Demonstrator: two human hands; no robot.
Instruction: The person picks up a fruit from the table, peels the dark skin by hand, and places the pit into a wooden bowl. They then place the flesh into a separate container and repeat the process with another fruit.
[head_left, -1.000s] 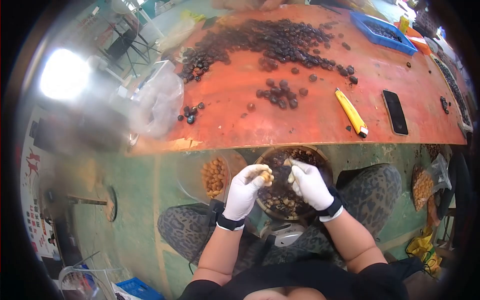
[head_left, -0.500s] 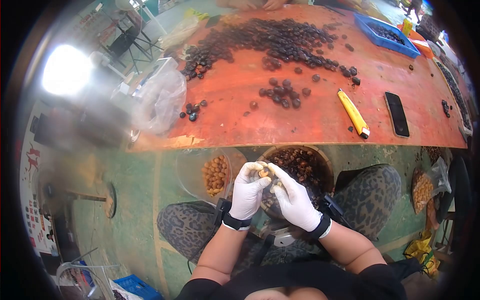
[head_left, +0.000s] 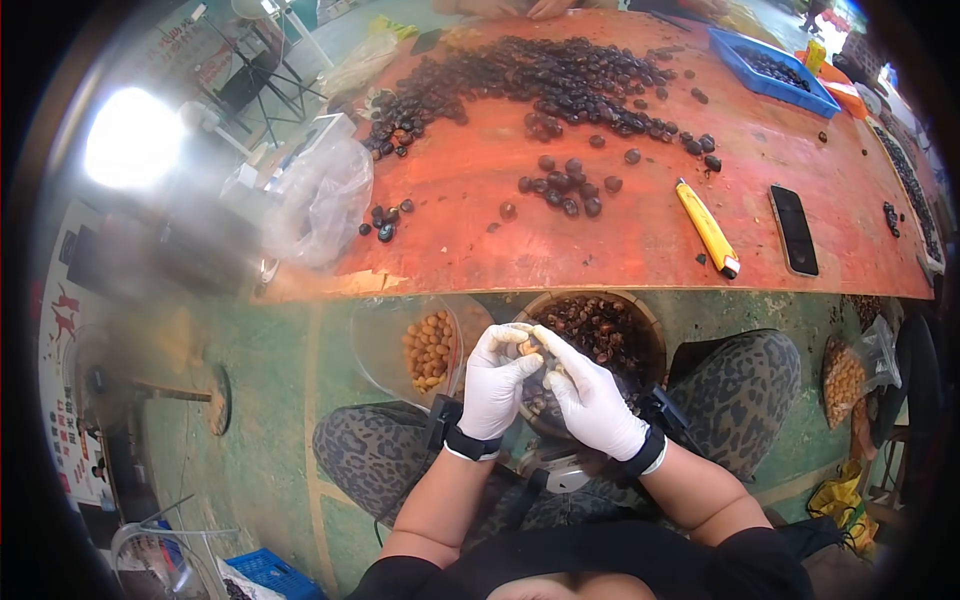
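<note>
My left hand (head_left: 497,385), in a white glove, pinches a small yellowish-brown nut (head_left: 528,347) between thumb and fingers. My right hand (head_left: 592,400), gloved too, meets it at the fingertips, its fingers closed around the same nut, whose dark part is mostly hidden. Both hands are above the near side of a round basket (head_left: 655,335) that holds dark broken shells. To their left, a clear container (head_left: 370,345) holds peeled yellow-brown nuts (head_left: 430,350).
Ahead is a red table (head_left: 440,240) with many dark nuts (head_left: 560,75), a yellow cutter (head_left: 706,228), a phone (head_left: 794,230), a plastic bag (head_left: 320,200) and a blue tray (head_left: 820,100). Another person's hands (head_left: 545,8) rest at the far edge.
My hands stay nearly in place, with only a slight shift of the fingers around the nut. Across the table, the other person's hands have moved a little.
</note>
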